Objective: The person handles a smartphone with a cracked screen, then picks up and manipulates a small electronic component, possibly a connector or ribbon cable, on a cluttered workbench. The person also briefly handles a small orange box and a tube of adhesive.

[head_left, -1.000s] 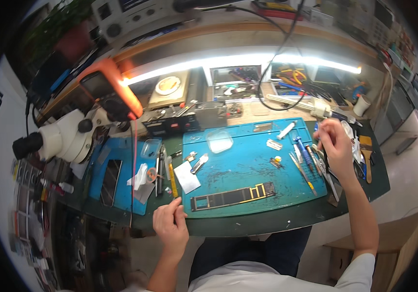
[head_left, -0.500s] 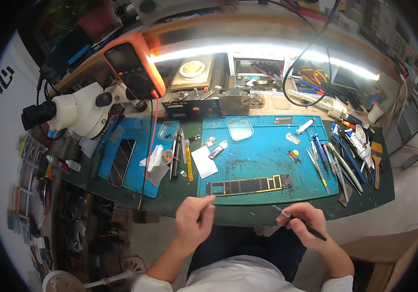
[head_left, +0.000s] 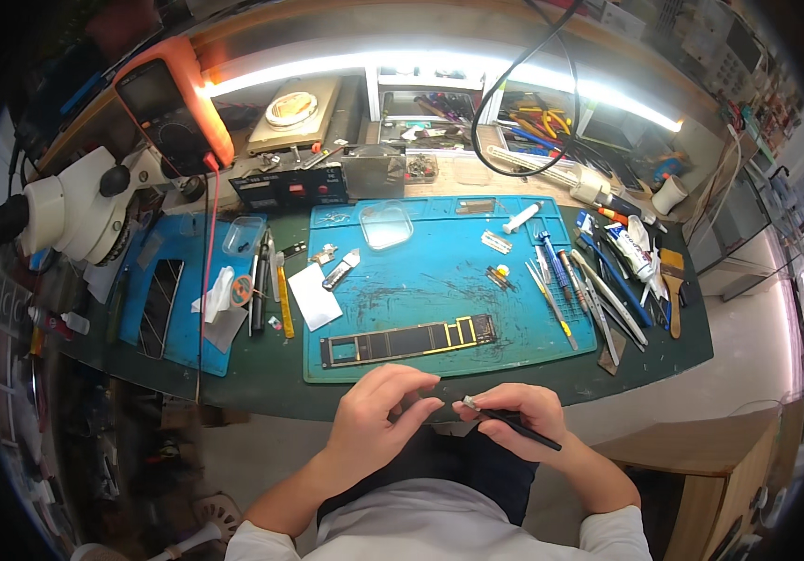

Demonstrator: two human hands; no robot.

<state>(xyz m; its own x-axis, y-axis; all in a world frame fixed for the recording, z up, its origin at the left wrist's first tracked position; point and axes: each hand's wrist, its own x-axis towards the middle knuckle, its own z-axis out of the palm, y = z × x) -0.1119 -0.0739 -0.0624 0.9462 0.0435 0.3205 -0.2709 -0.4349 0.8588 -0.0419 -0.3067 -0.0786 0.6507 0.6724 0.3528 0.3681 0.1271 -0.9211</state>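
Observation:
My left hand (head_left: 371,416) hovers in front of the mat's near edge, fingers half curled and thumb apart from them, with nothing visible between them. Close by on the right, my right hand (head_left: 527,414) grips a slim black-handled craft knife (head_left: 525,429). Its metal collar and tip point toward my left fingers; the blade itself is hard to make out. Beyond both hands a long, narrow circuit board (head_left: 402,342), dark with gold-coloured lines, lies on the blue work mat (head_left: 430,297). Neither hand touches the board.
A microscope (head_left: 70,206) and an orange multimeter (head_left: 174,107) stand at the left. Nearby lies a dark phone screen (head_left: 160,309). White paper (head_left: 315,296) and a clear plastic box (head_left: 386,227) rest on the mat. Tweezers (head_left: 551,304) and several tools lie at the right.
My hands have come closer together, the right one moving left with the craft knife. My left fingers have opened a little. The whole view has shifted, so the bench sits farther left.

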